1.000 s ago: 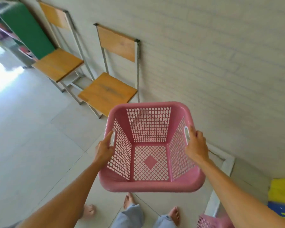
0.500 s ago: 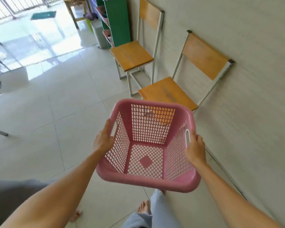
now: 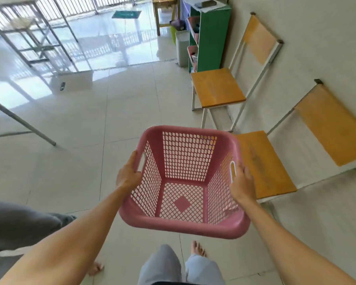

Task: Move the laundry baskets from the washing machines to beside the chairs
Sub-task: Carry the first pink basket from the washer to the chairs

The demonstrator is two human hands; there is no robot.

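I hold an empty pink laundry basket (image 3: 185, 223) with perforated walls in the air in front of me, above the tiled floor. My left hand (image 3: 128, 174) grips its left handle slot and my right hand (image 3: 243, 183) grips the right one. Two wooden chairs with white metal frames stand against the wall on the right: the near chair (image 3: 265, 167) is just right of the basket, partly hidden behind its rim, and the far chair (image 3: 217, 87) stands beyond it. No washing machine is in view.
A green shelf unit (image 3: 211, 36) and a grey bin (image 3: 182, 48) stand past the far chair. Metal table legs (image 3: 23, 122) slant in from the left. Another person's grey-clad leg (image 3: 19, 223) is at lower left. My bare feet stand on open tiled floor (image 3: 127, 112).
My view has swung left and away from the wall, so both chairs now lie to the right. The basket stays gripped in both hands and now sits beside the near chair's seat.
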